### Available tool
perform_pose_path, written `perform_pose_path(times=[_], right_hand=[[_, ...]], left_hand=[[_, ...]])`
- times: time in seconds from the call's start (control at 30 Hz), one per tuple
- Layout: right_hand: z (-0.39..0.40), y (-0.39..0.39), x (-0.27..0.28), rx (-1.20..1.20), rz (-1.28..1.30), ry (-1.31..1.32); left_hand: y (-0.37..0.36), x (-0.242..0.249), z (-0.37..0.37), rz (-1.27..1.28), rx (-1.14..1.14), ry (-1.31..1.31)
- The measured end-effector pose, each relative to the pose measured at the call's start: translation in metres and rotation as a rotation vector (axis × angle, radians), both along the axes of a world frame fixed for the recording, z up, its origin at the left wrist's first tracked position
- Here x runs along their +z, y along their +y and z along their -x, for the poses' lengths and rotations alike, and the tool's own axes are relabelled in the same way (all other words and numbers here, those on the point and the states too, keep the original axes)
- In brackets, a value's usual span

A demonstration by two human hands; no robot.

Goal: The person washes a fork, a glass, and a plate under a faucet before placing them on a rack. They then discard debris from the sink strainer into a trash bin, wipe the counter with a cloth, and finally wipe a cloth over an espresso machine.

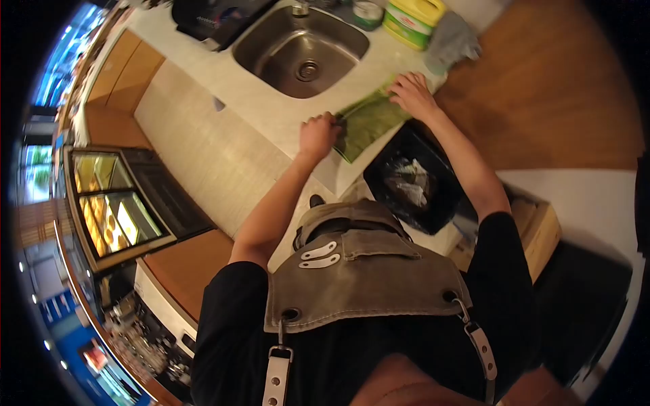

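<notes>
A green cloth (369, 125) is stretched between my two hands at the counter's front edge, part of it hanging down the front. My left hand (318, 139) is closed on the cloth's left end, near the sink's front corner. The fingers of my right hand (413, 96) are bent over its far right end and grip it there. Just behind the cloth is a steel sink (277, 72) with a round drain. Below my right forearm stands a black bin (386, 193) with crumpled waste inside.
Along the back of the counter (203, 74) are a yellow jug (411, 24), a grey cloth (452, 44), a small tub (367, 13) and a black case (220, 17). A wooden box (538, 237) is at my right. A lit display case (122, 203) stands left.
</notes>
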State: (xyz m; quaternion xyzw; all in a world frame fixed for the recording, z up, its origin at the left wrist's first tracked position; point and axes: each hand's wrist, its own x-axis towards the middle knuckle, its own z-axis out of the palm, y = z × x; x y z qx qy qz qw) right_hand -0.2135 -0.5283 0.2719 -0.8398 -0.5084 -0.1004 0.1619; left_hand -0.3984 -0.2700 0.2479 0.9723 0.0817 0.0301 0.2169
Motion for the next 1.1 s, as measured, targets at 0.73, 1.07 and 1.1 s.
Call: perform_pose_path(times=[0.73,1.07,1.1], right_hand=[[0.074,-0.078,0.018,-0.342,-0.153,0.312],[0.012,-0.009,-0.039,-0.499,0.251,0.215],[0.003,-0.008,-0.036,-0.493,0.276,0.221]], left_hand=[[-0.048,0.04,0.036,0.044,-0.464,-0.129],[-0.056,0.006,0.004,-0.105,-0.467,-0.026],[-0.055,0.005,-0.002,-0.091,-0.473,-0.014]])
